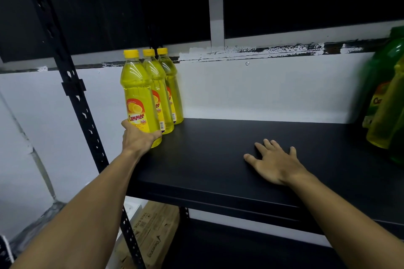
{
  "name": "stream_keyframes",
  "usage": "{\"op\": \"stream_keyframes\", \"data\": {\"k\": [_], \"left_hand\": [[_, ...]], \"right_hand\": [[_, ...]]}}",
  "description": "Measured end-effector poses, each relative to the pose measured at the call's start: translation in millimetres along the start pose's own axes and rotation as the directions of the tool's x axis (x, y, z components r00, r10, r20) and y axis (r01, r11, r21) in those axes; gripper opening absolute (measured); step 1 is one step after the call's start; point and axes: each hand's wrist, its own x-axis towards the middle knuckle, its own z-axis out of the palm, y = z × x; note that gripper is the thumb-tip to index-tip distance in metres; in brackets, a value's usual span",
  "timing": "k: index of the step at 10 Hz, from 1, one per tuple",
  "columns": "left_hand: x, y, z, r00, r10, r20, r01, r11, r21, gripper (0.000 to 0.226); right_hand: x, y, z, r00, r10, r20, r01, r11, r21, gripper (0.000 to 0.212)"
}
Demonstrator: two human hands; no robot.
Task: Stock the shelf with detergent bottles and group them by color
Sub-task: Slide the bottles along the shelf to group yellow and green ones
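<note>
While the left hand (138,137) wraps its fingers around the base of the front yellow bottle (140,98) at centre left and the right hand (276,162) rests spread on the shelf (218,150), probably seating it in line; next, release and fetch another.

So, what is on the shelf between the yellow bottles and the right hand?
Nothing: in the head view the black shelf is bare between the yellow bottles and the right hand, which lies flat on it.

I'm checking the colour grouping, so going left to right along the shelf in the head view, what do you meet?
Left hand gripping the front yellow bottle → two more yellow bottles behind it → right hand flat on the shelf → green bottle.
</note>
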Motion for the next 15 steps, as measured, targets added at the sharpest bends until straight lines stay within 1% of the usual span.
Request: {"op": "stream_keyframes", "data": {"k": [4,8,10,15], "left_hand": [[8.2,-1.7,4.2,1.0,0.006,-0.002,-0.006,1.0,0.003,0.087],[9.5,-4.0,4.2,1.0,0.007,0.015,-0.008,0.997,0.072,0.09],[8.1,-3.6,3.0,0.999,0.012,0.032,-0.013,0.999,0.036,0.091],[7.5,-2.6,3.8,0.998,0.026,0.05,-0.027,0.999,0.018,0.091]], "right_hand": [[0.7,0.0,-0.1,1.0,0.006,-0.004,-0.006,1.0,0.007,0.073],[-0.7,-0.8,-0.2,1.0,0.01,-0.014,-0.01,1.0,0.007,0.074],[-0.5,-0.7,0.0,1.0,0.012,-0.01,-0.012,1.0,0.01,0.074],[-0.2,-0.9,-0.1,1.0,0.011,-0.015,-0.011,1.0,0.009,0.074]]}}
